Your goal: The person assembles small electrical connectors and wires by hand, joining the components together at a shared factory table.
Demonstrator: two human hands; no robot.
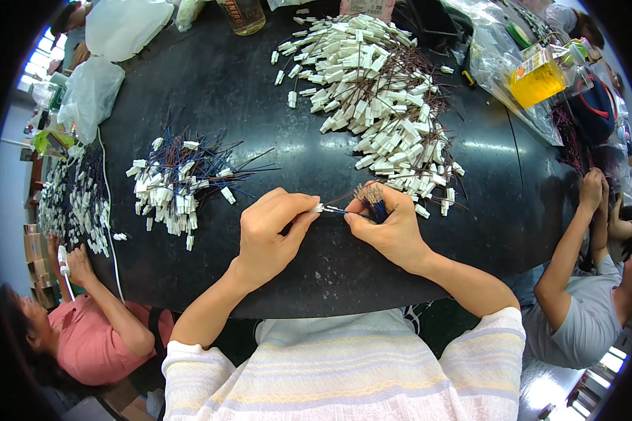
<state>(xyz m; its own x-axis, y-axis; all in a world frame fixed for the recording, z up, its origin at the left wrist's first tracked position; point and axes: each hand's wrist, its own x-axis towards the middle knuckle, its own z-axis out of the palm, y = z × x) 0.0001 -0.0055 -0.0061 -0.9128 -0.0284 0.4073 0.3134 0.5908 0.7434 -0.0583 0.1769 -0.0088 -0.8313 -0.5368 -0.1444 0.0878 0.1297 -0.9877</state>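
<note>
Near the table's front edge, my left hand (277,223) pinches a small white plastic connector (320,208) between thumb and forefinger. My right hand (392,228) is closed round a bundle of dark blue wires (376,206) with bare metal ends. One blue wire (338,210) runs from the right fingertips to the connector; whether its tip sits inside is too small to tell. A brown wire (340,200) also trails from the connector. Left of my hands lies a pile of white connectors with blue and brown wires (172,186). Beyond my right hand spreads a larger pile of white connectors with brown wires (372,84).
Plastic bags (91,95) lie at the far left beside a white cable (107,189). A bottle of yellow liquid (537,81) is at the far right, near a small yellow tool (468,78). Co-workers sit on both sides, one in a pink shirt (95,337), another in grey (576,323).
</note>
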